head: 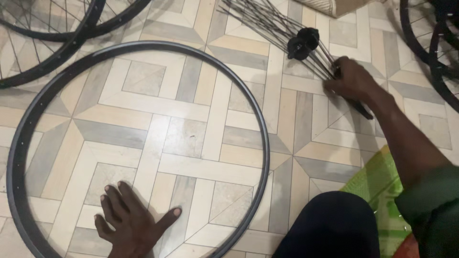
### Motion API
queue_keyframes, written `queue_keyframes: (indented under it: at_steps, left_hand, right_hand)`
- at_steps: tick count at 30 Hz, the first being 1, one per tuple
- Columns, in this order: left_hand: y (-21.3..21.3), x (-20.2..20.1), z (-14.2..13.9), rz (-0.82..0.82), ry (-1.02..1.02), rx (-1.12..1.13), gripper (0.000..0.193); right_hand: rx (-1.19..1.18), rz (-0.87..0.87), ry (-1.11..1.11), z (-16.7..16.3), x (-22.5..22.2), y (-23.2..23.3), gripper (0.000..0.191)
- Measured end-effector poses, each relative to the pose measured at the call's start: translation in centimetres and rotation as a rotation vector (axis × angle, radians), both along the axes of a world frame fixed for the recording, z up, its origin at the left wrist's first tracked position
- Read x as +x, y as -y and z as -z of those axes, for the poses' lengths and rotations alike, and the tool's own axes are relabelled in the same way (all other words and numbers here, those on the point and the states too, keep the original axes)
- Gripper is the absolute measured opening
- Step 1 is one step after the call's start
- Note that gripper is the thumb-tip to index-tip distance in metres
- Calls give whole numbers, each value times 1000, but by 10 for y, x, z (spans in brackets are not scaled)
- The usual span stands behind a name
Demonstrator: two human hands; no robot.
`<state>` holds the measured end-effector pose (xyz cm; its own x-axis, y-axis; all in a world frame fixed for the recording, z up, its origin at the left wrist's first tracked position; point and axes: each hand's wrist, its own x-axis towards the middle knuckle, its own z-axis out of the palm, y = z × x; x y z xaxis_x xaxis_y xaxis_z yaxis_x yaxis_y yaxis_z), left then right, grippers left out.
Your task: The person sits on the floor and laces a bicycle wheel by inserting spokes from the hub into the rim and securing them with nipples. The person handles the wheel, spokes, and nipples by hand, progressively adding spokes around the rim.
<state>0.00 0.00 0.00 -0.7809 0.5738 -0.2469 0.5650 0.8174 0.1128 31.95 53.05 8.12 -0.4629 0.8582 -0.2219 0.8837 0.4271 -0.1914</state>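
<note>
Floor [191, 100]: I see glossy tiles in a geometric pattern of cream, beige and grey bands; it carries everything in view.
Bare rim [260, 129]: a large dark metal bicycle rim lies flat on the floor at the left and centre, a smooth thin hoop with small spoke holes along its inner face and no spokes fitted.
Built wheels, upper left [57, 33]: two dark rims with thin spokes overlap at the top left corner, just beyond the bare rim.
Built wheels, upper right [430, 43]: more dark spoked wheels are cut off by the right edge.
Green mat [377, 181]: a woven green sheet lies at the lower right, partly under my dark-clothed knee [330, 224].
Left hand [131, 222]: I have it flat on the floor inside the bare rim, palm down, fingers spread wide; it grips nothing and touches only tile, near the rim's lower arc.
Right hand [351, 79]: it reaches out to the upper right, well apart from the bare rim, with its fingers curled down over the near ends of the spoke bundle; I cannot tell how firmly they close.
Spoke bundle [267, 24]: many thin dark wire spokes fan out across the floor from my right hand toward the top.
Hub [302, 42]: a small black hub with round flanges sits among the spokes, just beyond my right hand.
</note>
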Motion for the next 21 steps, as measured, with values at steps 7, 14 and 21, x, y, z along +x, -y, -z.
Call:
queue_keyframes:
  at_steps: [7, 14, 21]
  left_hand:
    - [2, -5, 7, 10, 27, -15, 153]
    - [-9, -4, -4, -5, 187, -94, 152]
    - [-14, -2, -6, -8, 204, -27, 154]
  right_hand:
    - [-31, 76, 200, 0, -19, 39, 58]
    - [61, 68, 10, 15, 0, 43, 32]
    - [-54, 118, -211, -6, 5, 39, 54]
